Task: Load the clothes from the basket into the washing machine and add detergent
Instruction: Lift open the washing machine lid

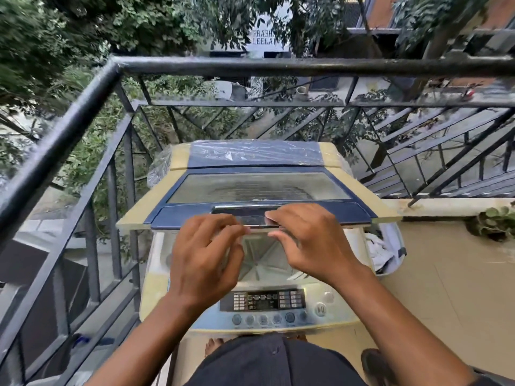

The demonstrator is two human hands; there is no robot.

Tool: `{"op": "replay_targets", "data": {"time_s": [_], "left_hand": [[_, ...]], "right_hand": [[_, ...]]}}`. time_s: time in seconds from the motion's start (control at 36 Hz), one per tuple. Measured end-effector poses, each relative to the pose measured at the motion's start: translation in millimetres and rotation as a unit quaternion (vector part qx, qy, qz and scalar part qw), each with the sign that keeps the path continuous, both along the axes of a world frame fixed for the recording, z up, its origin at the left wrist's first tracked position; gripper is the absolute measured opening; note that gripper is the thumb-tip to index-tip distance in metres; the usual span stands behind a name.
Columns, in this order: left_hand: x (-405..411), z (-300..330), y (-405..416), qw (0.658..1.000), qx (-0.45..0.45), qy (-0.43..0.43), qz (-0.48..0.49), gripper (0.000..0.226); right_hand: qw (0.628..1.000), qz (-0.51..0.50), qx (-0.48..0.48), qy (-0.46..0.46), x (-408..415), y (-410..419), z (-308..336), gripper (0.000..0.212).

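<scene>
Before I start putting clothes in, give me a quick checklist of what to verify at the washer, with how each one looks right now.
1. Lid raised off the opening: ok, it is lifted and folded back.
2. Both hands on the lid's front edge: ok, left hand and right hand grip at the handle strip.
3. Drum free of leftover items: cannot tell, the hands hide much of it.
4. Basket with clothes within reach: ok, it stands to the right of the machine.
5. Detergent at hand: not ok, none in view.
6. Control panel powered: cannot tell.
</scene>
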State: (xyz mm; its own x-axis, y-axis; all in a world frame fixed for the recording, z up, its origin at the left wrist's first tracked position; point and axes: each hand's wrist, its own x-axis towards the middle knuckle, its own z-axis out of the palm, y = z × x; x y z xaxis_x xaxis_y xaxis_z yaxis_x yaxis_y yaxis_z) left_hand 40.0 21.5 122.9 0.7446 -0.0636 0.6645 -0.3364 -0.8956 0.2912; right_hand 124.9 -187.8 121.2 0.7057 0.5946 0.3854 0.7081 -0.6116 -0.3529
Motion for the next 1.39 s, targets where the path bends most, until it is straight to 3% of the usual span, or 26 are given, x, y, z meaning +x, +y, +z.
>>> {"op": "replay_targets", "data": {"time_s": [0.14,0.31,0.53,0.86,1.14,1.39], "left_hand": [[6.9,-0.6,-9.6,0.999,0.036,-0.022,0.003,0.023],[35.6,-3.4,-10.8,0.992,0.099,0.035,0.070,0.064],[77.6,-1.1,-2.7,0.984,0.148,-0.008,0.096,0.080],[127.4,19.4,5.2,0.985,0.140,-0.012,0.102,0.093],[166.7,30.8,10.3,0.984,0.144,0.028,0.101,0.096],[200.3,40.0,18.4,0.983,0.150,0.054,0.096,0.098]], "right_hand": [[0.995,-0.036,0.051,-0.074,17.5,9.0,20.4,0.023],[0.983,-0.087,0.085,-0.136,49.1,24.3,47.5,0.020],[0.949,-0.147,0.159,-0.231,57.6,36.6,61.6,0.022],[0.956,-0.160,-0.021,-0.243,81.2,35.2,17.3,0.069],[0.944,-0.175,-0.003,-0.280,133.4,54.5,33.2,0.066],[0.955,-0.167,-0.026,-0.242,167.4,61.5,47.4,0.069]]}}
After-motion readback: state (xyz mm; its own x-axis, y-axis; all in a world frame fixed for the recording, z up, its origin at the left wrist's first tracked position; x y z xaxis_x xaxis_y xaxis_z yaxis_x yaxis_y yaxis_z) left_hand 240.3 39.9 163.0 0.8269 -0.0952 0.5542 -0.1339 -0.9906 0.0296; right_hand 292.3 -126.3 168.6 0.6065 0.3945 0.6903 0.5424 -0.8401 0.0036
